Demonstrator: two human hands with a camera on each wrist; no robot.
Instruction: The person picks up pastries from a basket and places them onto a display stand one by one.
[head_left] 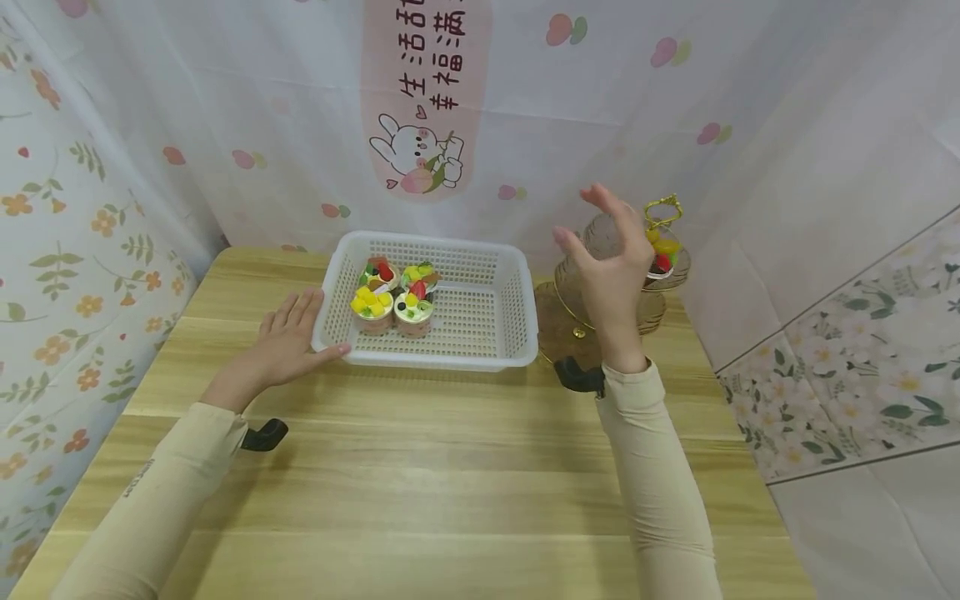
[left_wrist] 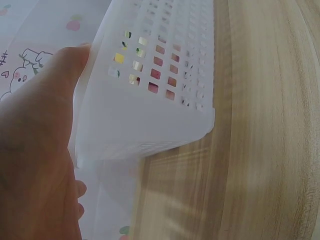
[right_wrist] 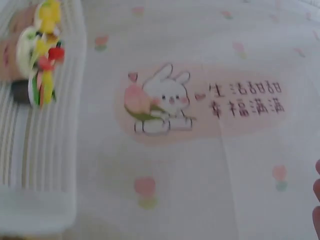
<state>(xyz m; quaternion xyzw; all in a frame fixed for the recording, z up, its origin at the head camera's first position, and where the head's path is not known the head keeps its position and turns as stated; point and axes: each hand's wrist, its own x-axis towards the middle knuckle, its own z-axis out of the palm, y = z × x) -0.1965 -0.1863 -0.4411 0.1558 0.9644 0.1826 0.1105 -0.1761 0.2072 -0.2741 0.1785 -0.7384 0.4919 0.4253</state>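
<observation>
On the wooden table (head_left: pixel 450 467), left of centre, dessert cups (head_left: pixel 411 308) in a basket (head_left: pixel 423 362) lie nearer the left hand (head_left: pixel 283 342), straight-fingered against the basket, than the right hand (head_left: pixel 613 271), whose parted fingers seem empty.

Wooden table (head_left: pixel 450 475) before a rabbit-printed white curtain (head_left: pixel 292 108), floral cloth (head_left: pixel 67 233) at left
</observation>
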